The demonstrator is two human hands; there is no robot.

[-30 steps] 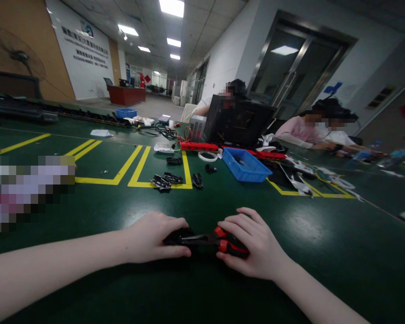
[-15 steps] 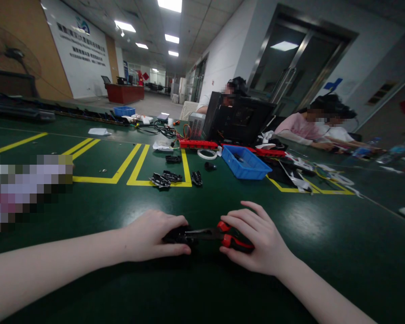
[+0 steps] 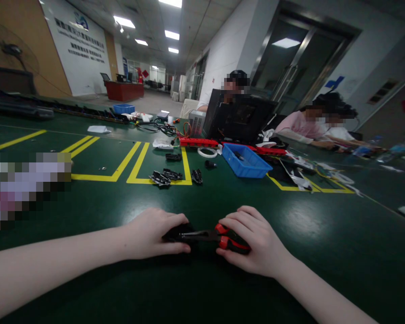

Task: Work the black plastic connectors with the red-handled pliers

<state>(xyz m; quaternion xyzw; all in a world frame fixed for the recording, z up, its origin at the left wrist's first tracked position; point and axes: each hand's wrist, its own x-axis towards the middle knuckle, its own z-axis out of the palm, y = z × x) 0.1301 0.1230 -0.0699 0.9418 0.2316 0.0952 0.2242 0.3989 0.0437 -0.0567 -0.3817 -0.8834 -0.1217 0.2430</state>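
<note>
My right hand is wrapped round the red and black handles of long-nose pliers. Their narrow jaws point left and lie against a black part. That black part is held between the thumb and fingers of my left hand, which cover much of it, so its exact kind does not show. Beyond my hands, several black plastic pieces lie around a yellow-taped rectangle on the green table. A short black cylindrical piece lies to their right.
A blue bin with something dark inside stands past my right hand. Behind it are a red power strip, a white ring, a black computer case and cables. Several people sit across the table. A blurred-out patch covers the left edge.
The pliers and my right hand have shifted slightly left, with the jaws further over the black part. The handles look a little closer together. My left hand has hardly moved.
</note>
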